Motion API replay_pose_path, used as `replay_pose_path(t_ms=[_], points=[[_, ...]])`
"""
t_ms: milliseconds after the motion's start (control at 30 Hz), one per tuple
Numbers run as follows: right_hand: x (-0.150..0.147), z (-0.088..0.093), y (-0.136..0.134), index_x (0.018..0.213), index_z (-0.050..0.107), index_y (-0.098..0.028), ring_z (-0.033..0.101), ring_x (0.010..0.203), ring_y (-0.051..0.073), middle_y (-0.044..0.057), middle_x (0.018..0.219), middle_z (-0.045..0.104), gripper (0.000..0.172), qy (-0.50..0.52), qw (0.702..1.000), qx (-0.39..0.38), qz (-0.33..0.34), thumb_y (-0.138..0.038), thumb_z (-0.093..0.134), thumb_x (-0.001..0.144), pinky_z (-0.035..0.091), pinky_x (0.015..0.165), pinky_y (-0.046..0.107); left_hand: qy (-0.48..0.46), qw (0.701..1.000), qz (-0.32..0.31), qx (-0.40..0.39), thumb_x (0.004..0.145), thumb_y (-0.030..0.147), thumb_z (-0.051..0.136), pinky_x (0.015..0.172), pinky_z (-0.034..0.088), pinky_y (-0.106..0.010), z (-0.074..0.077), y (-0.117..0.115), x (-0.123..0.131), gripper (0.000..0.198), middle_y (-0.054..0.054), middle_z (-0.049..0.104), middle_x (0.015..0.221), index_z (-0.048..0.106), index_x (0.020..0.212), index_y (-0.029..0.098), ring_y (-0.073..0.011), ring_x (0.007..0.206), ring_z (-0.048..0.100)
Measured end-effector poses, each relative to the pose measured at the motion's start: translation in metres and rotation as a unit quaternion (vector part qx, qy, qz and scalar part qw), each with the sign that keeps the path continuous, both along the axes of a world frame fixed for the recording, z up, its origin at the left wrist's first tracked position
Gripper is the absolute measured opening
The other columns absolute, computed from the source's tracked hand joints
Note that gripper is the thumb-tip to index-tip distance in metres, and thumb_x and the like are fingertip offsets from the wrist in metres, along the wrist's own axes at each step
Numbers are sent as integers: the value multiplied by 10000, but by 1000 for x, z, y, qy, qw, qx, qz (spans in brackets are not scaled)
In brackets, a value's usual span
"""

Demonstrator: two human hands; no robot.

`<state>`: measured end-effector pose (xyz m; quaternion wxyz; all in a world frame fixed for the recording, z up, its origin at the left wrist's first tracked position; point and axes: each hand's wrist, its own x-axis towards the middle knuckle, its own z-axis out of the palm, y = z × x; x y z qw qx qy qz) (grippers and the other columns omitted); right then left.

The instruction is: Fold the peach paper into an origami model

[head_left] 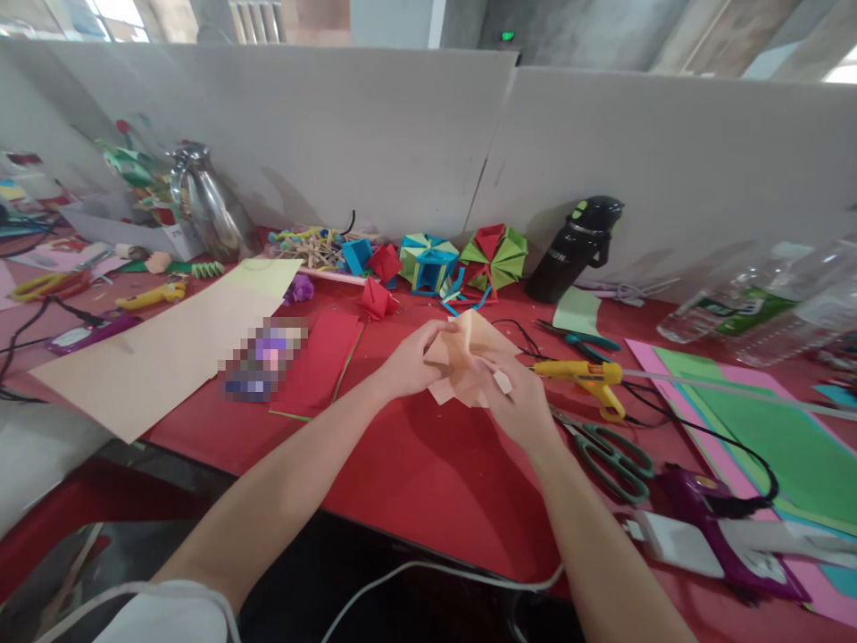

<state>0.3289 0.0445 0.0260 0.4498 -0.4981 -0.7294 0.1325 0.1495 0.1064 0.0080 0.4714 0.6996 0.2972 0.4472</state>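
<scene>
A folded piece of peach-coloured paper (472,344) is held between my two hands over the middle of the red table. My left hand (416,359) grips its left side, thumb and fingers closed on the edge. On the right side, my right hand (519,397) pinches the lower folds, with its fingertips partly hidden by the paper. Several flaps spread out around a raised centre fold. Just right of my right hand lies a yellow glue gun (589,379), and green-handled scissors (612,455) lie below it.
Red sheets (321,362) and a long peach sheet (161,353) lie left. Paper lanterns (494,259), a black bottle (576,250) and a steel jug (218,210) stand behind. Coloured sheets (769,420), a purple power strip (710,527) and plastic bottles (723,308) are at right.
</scene>
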Motion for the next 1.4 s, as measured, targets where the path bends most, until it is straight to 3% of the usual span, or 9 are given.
replay_pose_path(t_ms=[133, 267, 367, 567, 733, 867, 967, 1200, 1400], points=[[-2, 4, -2, 1005, 660, -199, 668, 923, 242, 71, 989, 719, 267, 24, 999, -22, -10, -420, 547, 906, 511, 814, 346, 30, 999, 2, 12, 646, 122, 625, 894, 467, -400, 2, -1, -1, 534, -103, 583, 1243, 528, 1167, 183, -256, 1056, 585], [-1, 9, -3, 1029, 652, -194, 647, 940, 251, 66, 1029, 703, 294, 41, 999, -22, -15, -421, 632, 843, 498, 838, 360, 51, 997, -46, 38, 655, 91, 581, 867, 483, -378, 10, -8, -4, 537, -77, 586, 1221, 529, 1180, 190, -248, 1059, 580], [4, 8, 0, 1031, 672, -200, 645, 951, 260, 60, 1023, 705, 323, 114, 992, -45, -26, -416, 688, 792, 502, 832, 371, 56, 995, -69, 44, 650, 74, 566, 855, 485, -367, 15, -13, -5, 598, -77, 556, 1256, 503, 1230, 204, -243, 1055, 569], [10, 2, 7, 851, 658, -201, 667, 726, 221, 44, 800, 712, 238, 339, 928, -156, 13, -403, 721, 745, 528, 636, 331, -23, 983, -173, -50, 706, 173, 657, 742, 506, -324, 9, -12, -3, 870, -112, 574, 1188, 182, 1431, 249, -224, 954, 615], [9, 4, 6, 807, 608, -224, 664, 704, 193, 21, 798, 700, 218, 330, 930, -158, 40, -402, 720, 752, 530, 619, 309, -60, 991, -103, -52, 777, 254, 633, 884, 473, -351, 6, -6, 2, 478, -122, 586, 1223, 480, 1222, 174, -226, 1068, 596], [10, 3, 5, 959, 627, -229, 690, 805, 219, 48, 959, 727, 344, 281, 943, -167, 57, -404, 769, 700, 554, 681, 339, -31, 997, -53, -40, 852, 302, 559, 863, 467, -343, 8, -5, 3, 315, -102, 652, 1105, 569, 1132, 158, -202, 984, 624], [9, 3, 5, 1083, 642, -216, 682, 951, 254, 81, 1086, 718, 463, 272, 947, -161, 53, -407, 778, 685, 550, 794, 385, -20, 998, -37, -40, 862, 307, 542, 836, 461, -324, 8, -6, 3, 261, -92, 668, 1039, 607, 1057, 145, -191, 940, 622], [7, 5, 3, 932, 701, -195, 659, 948, 258, 65, 945, 730, 295, 199, 972, -123, -18, -428, 711, 751, 503, 867, 400, 1, 996, 23, -88, 819, 289, 552, 656, 387, -256, 9, -6, 4, 171, 1, 608, 735, 643, 828, 144, -120, 683, 529], [7, 3, 2, 910, 674, -215, 662, 892, 234, 46, 929, 710, 283, 191, 972, -133, 21, -421, 742, 728, 531, 821, 371, -15, 995, 9, -100, 815, 386, 595, 670, 416, -262, 8, -7, 3, 262, -28, 678, 808, 695, 866, 150, -144, 737, 579]])
